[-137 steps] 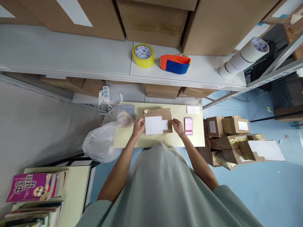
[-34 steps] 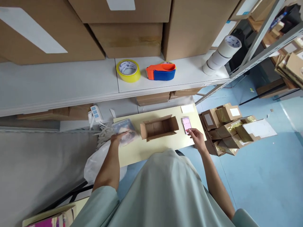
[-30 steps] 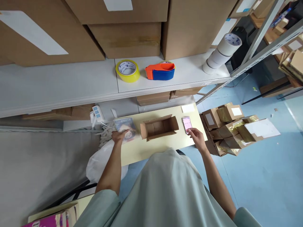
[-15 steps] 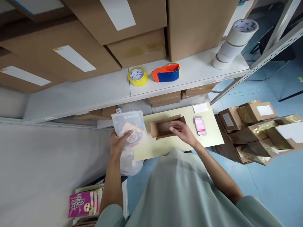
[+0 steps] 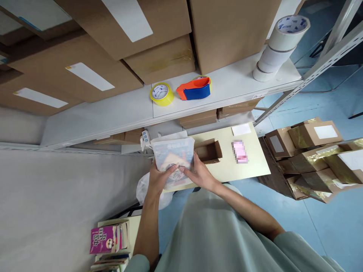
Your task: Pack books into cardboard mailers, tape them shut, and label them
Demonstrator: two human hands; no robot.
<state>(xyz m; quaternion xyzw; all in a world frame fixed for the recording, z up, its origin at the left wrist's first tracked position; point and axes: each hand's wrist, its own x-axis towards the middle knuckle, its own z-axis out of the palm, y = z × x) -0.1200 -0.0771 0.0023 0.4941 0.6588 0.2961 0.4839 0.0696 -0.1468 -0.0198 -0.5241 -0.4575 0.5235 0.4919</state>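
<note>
Between my two hands is a book in a frosted plastic bag (image 5: 174,151), raised above the left part of the cream tabletop (image 5: 224,173). My left hand (image 5: 159,177) grips its left edge, thumb across the front. On the opposite edge my right hand (image 5: 200,172) grips it too, and the thumbs nearly meet over the cover picture. Just right of the bag stands an open cardboard box (image 5: 211,150), flaps up; the bag and my right hand hide its left end. Farther right lies a phone (image 5: 239,151) with a pink screen, partly pixelated.
On the shelf (image 5: 121,107) ahead are a yellow tape roll (image 5: 161,94), an orange and blue tape dispenser (image 5: 195,88), stacked white rolls (image 5: 272,60) and large cartons (image 5: 164,58). Small packed boxes (image 5: 314,158) pile up right of the table. Books (image 5: 109,240) lie at lower left.
The cardboard box was turned open side up earlier. My right hand left the phone, passed over the box and joined my left hand on the bagged book, which was lifted off the table.
</note>
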